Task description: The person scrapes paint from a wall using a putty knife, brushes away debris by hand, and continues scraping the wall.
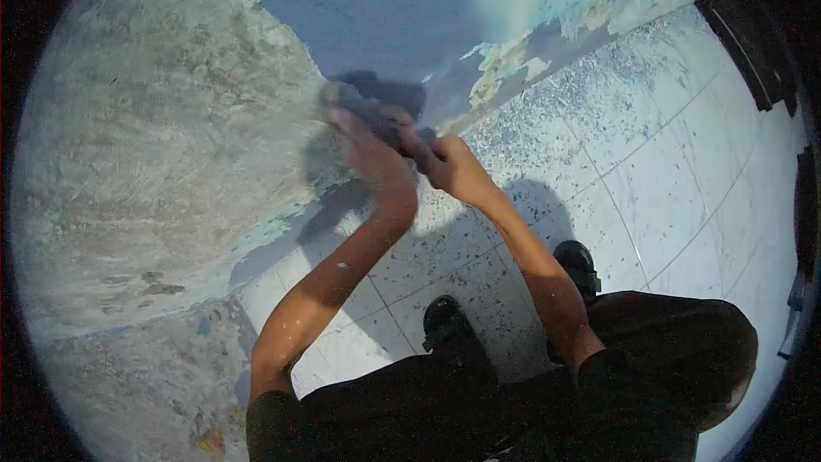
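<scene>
A dark grey, elongated hand tool [369,111] lies against the wall, right where bare grey plaster meets blue paint. It is smeared by motion, so its exact kind does not show. My left hand [366,144] is closed round its far end, close to the plaster. My right hand [453,169] grips the handle end, lower and to the right. The blue-painted wall [376,17] spreads above and right of the tool. To the left is the scraped grey plaster [171,137], with scratch marks across it.
Paint flakes [547,120] litter the white tiled floor [676,197], thickest along the wall's foot. My dark shoes [446,322] stand on the tiles below my arms. A dark object [748,34] sits at the upper right by the wall. Patchy peeling paint [522,60] runs along the wall's base.
</scene>
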`<state>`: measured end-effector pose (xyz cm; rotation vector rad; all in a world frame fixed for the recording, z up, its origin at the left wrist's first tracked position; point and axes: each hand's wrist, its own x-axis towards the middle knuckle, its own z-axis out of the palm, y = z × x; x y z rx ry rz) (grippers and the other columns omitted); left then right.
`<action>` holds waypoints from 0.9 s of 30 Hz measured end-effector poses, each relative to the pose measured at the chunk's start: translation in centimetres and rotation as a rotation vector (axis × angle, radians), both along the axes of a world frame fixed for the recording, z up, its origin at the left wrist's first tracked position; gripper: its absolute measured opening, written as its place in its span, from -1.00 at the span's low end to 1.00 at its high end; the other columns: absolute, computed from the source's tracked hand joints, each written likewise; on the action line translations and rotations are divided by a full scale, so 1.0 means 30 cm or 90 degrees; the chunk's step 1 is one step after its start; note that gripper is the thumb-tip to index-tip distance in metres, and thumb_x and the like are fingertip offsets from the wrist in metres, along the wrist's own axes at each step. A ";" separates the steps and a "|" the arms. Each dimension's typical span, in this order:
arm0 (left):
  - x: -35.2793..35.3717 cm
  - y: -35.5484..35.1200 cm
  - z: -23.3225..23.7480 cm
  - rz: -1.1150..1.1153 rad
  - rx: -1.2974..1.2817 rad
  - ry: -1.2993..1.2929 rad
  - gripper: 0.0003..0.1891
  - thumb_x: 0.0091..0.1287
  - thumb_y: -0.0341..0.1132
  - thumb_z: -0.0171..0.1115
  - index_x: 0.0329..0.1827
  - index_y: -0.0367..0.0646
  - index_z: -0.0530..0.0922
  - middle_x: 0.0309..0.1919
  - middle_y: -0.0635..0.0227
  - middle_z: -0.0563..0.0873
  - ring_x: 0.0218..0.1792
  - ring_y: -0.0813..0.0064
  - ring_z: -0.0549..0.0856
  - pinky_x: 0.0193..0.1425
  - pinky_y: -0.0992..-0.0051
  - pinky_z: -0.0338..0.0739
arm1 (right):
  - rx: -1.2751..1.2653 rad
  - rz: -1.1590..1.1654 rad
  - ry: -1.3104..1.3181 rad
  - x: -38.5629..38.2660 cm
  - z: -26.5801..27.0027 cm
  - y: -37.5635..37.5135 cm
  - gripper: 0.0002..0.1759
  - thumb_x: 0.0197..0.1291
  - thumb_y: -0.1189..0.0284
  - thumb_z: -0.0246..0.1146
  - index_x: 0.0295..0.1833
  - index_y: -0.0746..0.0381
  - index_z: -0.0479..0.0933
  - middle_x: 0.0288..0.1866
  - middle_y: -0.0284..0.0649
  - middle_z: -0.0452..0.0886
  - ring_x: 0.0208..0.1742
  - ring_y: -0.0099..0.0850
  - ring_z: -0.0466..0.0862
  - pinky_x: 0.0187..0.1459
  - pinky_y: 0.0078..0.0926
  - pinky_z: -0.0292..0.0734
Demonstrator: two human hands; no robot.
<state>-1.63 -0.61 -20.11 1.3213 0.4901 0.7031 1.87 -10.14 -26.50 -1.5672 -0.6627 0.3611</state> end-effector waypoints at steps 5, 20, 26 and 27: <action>0.003 0.054 0.172 -0.031 -0.075 -0.094 -0.42 0.55 0.20 -0.34 -0.17 -0.17 0.41 -0.41 0.34 0.57 -0.46 0.50 0.50 -0.37 0.47 0.40 | 0.027 0.024 -0.042 0.038 0.135 0.062 -0.39 0.40 0.04 0.10 -0.50 0.36 0.53 -0.68 -0.22 0.38 -0.64 -0.50 0.35 -0.57 -0.40 0.27; -0.011 -0.030 -0.037 -0.003 -0.134 -0.005 -0.43 0.54 0.21 -0.30 -0.07 -0.21 0.34 -0.47 0.33 0.56 -0.52 0.52 0.45 -0.41 0.50 0.38 | -0.089 0.043 0.128 -0.016 -0.033 -0.024 -0.33 0.41 -0.01 0.09 -0.48 0.42 0.54 -0.76 -0.22 0.34 -0.63 -0.53 0.35 -0.55 -0.39 0.32; 0.015 0.002 -0.057 -0.028 -0.083 0.003 -0.43 0.53 0.23 -0.29 -0.16 -0.15 0.39 -0.48 0.36 0.53 -0.51 0.52 0.45 -0.41 0.51 0.36 | 0.014 -0.016 -0.014 0.007 -0.014 0.005 -0.21 0.38 -0.14 0.03 -0.62 0.38 0.45 -0.77 -0.31 0.33 -0.67 -0.54 0.26 -0.61 -0.42 0.24; 0.019 0.045 -0.008 -0.072 -0.082 -0.060 -0.45 0.53 0.22 -0.26 -0.17 -0.13 0.41 -0.46 0.37 0.52 -0.51 0.52 0.46 -0.43 0.50 0.36 | -0.032 0.006 -0.030 0.020 0.037 0.008 -0.20 0.37 -0.15 0.03 -0.60 0.41 0.45 -0.76 -0.30 0.33 -0.65 -0.52 0.26 -0.60 -0.40 0.24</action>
